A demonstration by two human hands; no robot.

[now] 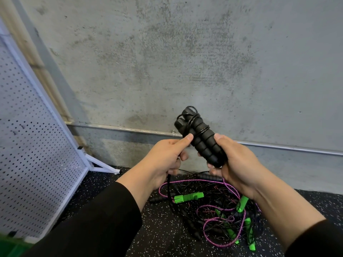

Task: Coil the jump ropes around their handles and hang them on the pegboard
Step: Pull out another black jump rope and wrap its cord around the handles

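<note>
The right hand (235,160) gripped a pair of black handles (201,138), held side by side and tilted up toward the left, its fingers curled round their lower ends and its thumb lying along their right side. A thin black rope (194,123) was wound a few turns round the upper half of the handles, with a small loop standing out at the top. The left hand (163,160) was just beside them, its thumb tip touching the handles' left side and its fingers curled round the loose run of the same rope, which dropped from under the palm to the floor (157,229). Both grips were closed, the right on the handles and the left on the rope.

Below the hands, on the dark speckled floor, lay a tangled pile (219,210) of other jump ropes: thin black cords, a pink braided rope (209,236), black handles and several green handles (188,197). The pile sat near the foot of a grey concrete wall (176,62), along which ran a metal pipe (120,129).

At the left stood a white pegboard (31,145) on a white frame, leaning in the view, with its foot resting on the floor well apart from the pile. Black sleeves (96,219) covered both forearms.
</note>
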